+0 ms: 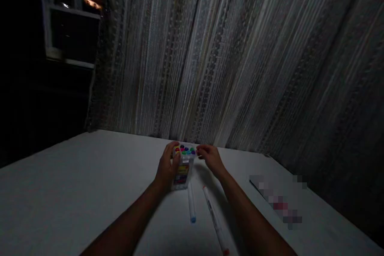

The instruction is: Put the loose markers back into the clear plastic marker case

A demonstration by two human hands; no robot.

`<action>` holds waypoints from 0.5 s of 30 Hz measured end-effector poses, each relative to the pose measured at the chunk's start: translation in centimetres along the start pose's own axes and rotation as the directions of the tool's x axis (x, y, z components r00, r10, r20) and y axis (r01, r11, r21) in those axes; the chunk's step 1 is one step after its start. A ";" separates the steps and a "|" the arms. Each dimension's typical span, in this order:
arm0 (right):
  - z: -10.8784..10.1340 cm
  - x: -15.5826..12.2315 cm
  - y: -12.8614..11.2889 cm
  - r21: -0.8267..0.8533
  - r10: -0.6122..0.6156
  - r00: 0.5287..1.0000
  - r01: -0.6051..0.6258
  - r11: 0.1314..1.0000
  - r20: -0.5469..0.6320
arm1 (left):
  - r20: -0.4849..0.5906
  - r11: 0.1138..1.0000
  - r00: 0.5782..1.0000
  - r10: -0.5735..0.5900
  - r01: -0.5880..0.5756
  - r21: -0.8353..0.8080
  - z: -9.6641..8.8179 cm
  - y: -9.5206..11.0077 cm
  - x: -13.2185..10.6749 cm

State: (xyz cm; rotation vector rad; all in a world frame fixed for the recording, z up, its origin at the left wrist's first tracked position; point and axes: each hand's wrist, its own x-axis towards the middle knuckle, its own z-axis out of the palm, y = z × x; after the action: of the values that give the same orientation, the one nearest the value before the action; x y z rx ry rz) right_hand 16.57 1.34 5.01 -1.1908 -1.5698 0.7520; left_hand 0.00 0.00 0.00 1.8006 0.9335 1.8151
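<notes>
A clear plastic box of markers point(183, 168) with coloured caps showing at its top stands on a white table point(75, 184). My left hand point(166, 168) is wrapped round the box's left side. My right hand point(210, 157) hovers at the box's upper right with its fingers pinched together beside the caps; whether they hold a marker I cannot make out. Two loose markers lie in front of the box: a blue-capped marker point(191, 206) and a longer red-capped marker point(214, 218) between my forearms.
A striped curtain point(240, 60) hangs behind the table's far edge. A dark window point(73, 20) is at the upper left. A flat blurred object point(277, 200) lies on the table at the right. The room is dim.
</notes>
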 end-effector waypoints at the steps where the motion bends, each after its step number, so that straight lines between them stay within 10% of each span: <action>1: 0.2 -0.2 -0.3 -0.043 -0.057 0.998 0.057 0.997 0.002 | -0.011 1.000 1.000 0.012 -0.012 0.010 -0.1 0.1 0.0; 7: 1.6 -0.9 -2.6 -0.381 -0.377 0.908 0.418 0.825 0.181 | -0.036 0.991 0.993 0.113 -0.110 0.075 -0.1 -0.1 0.2; 15: 2.5 -0.4 -4.2 -0.373 -0.407 0.812 0.562 0.739 0.417 | -0.023 0.980 0.985 0.171 -0.167 0.108 -0.1 -0.4 0.4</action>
State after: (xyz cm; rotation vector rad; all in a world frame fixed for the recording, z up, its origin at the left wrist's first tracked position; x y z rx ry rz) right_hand 12.80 -0.16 7.82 -0.9351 -2.3163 0.1886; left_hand -0.17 0.50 -0.01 1.9747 0.9288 1.9348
